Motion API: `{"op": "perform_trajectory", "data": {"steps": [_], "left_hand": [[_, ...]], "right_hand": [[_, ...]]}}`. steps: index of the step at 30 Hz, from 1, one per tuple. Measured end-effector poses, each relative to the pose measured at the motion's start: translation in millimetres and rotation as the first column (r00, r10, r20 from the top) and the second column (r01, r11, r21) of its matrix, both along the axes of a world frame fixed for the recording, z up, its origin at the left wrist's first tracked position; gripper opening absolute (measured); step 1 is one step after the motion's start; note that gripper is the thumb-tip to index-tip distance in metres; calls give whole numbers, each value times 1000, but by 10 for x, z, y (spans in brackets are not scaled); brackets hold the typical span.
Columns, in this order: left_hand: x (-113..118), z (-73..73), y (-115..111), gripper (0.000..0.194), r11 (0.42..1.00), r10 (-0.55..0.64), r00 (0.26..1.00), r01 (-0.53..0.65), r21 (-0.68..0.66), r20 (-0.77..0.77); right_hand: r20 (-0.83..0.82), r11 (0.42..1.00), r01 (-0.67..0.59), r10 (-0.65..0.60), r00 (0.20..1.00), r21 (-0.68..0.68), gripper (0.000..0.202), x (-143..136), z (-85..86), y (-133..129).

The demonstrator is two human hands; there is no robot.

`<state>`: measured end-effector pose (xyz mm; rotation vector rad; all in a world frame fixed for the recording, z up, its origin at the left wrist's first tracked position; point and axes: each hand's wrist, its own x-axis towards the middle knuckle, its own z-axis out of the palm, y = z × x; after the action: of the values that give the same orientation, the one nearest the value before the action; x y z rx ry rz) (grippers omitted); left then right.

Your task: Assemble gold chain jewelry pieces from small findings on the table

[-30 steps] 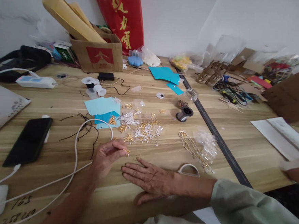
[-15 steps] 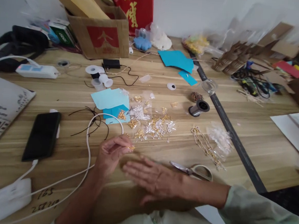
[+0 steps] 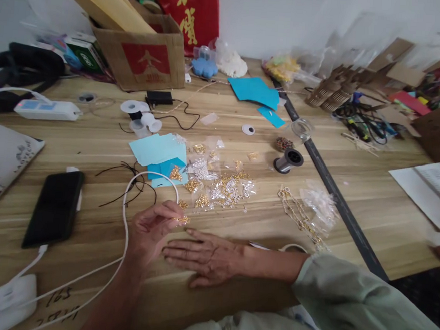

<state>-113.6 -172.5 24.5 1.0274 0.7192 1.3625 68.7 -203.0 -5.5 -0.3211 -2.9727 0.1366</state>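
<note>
Between the thumb and fingers of my left hand [image 3: 149, 233] is a small gold-coloured jewellery piece [image 3: 182, 220]; its exact form is too small to make out. My right hand [image 3: 209, 259] lies palm down near the table's front edge, fingers stretched out, close beside the left and holding nothing. Just beyond both hands are small piles of gold and silver beads and findings [image 3: 229, 186], some on clear plastic bags. A pair of scissors [image 3: 293, 248] is partly hidden behind my right forearm. A gold chain [image 3: 299, 216] rests farther right.
A white cable [image 3: 126, 219] loops around my left wrist area. At left are a black phone [image 3: 53, 208] and a power bank [image 3: 11, 296]. Blue paper cards [image 3: 156, 150], a wire spool [image 3: 288, 161] and a cardboard box [image 3: 144, 59] stand or lie farther back.
My right hand has moved left and now lies flat by my left hand, its forearm covering more of the scissors. The left hand still pinches the gold piece. The view has shifted slightly.
</note>
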Motion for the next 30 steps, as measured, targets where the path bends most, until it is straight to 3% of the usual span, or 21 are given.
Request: {"op": "perform_trajectory", "data": {"steps": [6,10,19,22,26,30], "left_hand": [[36,-3,12,6,1000,5,998,-5,0,-56],[92,-8,15,5,997,70,992,-73,-33,-106],[187,-99,14,6,998,40,981,-47,-31,-192],[225,-108,20,8,997,49,971,-60,-39,-232],[258,-120,27,13,995,70,958,-88,-56,-278],[251,-161,27,14,996,36,946,-59,-63,-321]], "right_hand": [[-27,992,68,-71,997,-109,68,309,-44,315],[6,989,76,-76,997,-127,74,458,-104,527],[41,999,25,-26,999,27,72,859,-129,994],[58,996,61,-65,996,57,69,990,-82,1118],[49,994,93,-96,994,58,68,1110,29,1023],[51,999,-31,31,998,17,70,1119,70,681]]}}
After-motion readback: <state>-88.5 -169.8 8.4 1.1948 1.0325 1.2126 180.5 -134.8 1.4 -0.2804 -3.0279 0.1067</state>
